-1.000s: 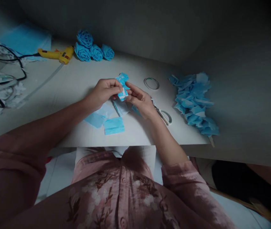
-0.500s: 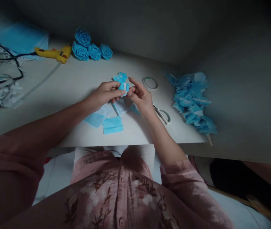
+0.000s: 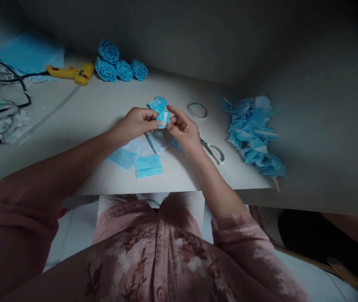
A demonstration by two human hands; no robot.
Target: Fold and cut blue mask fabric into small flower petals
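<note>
Above the table, my left hand (image 3: 141, 121) is closed, pinching a crumpled blue and white fabric piece (image 3: 158, 105) between thumb and fingers. My right hand (image 3: 184, 129) meets it from the right, its thumb and fingertips closed at the piece's lower right edge and its index finger raised and bent. Beneath the hands lie a flat blue fabric rectangle (image 3: 149, 166) and paler, thinner blue pieces (image 3: 122, 157). Scissors (image 3: 214, 152) with pale handles rest beside my right wrist, their blades partly hidden by the hand.
A roll of tape (image 3: 197, 110) lies beyond my right hand. Several rolled blue fabric roses (image 3: 124, 70) sit at the back, next to a yellow glue gun (image 3: 71, 73) with a black cord. Blue scraps (image 3: 252, 134) are heaped at right; white scraps (image 3: 7, 126) lie at left.
My right hand has shifted slightly left and its index finger is a little lower. Both hands still hold the fabric piece in nearly the same place.
</note>
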